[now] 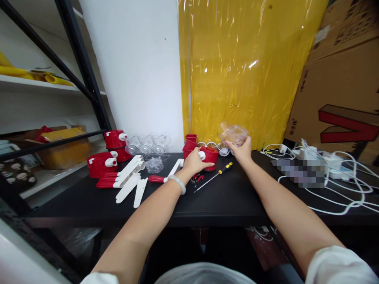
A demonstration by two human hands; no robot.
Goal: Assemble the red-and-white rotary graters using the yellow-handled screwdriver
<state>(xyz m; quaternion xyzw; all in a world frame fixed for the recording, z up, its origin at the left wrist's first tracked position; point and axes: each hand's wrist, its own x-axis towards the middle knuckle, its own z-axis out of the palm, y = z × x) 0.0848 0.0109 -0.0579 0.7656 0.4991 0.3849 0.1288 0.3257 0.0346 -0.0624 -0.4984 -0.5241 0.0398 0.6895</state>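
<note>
My left hand [197,162], with a pale bangle on its wrist, grips a red plastic housing [211,156] with a white knob, low over the black table. Raised at the right, my right hand [242,151] has its fingers around a clear plastic cup-like part [233,134]. Between my hands lies a screwdriver [217,176] with a yellow and black handle. Small red and dark pieces [197,178] lie beside its tip. Left of my left wrist is a white crank arm with a red handle [156,179]. A red hopper-shaped part [190,142] stands behind my left hand.
At the left are more red housings [102,165], white crank arms with red grips [127,169] and flat white strips [128,188]. Clear plastic parts [148,142] stand by the wall. White cables [349,197] and adapters crowd the right. A shelf rack [85,59] and cardboard [334,86] flank the table.
</note>
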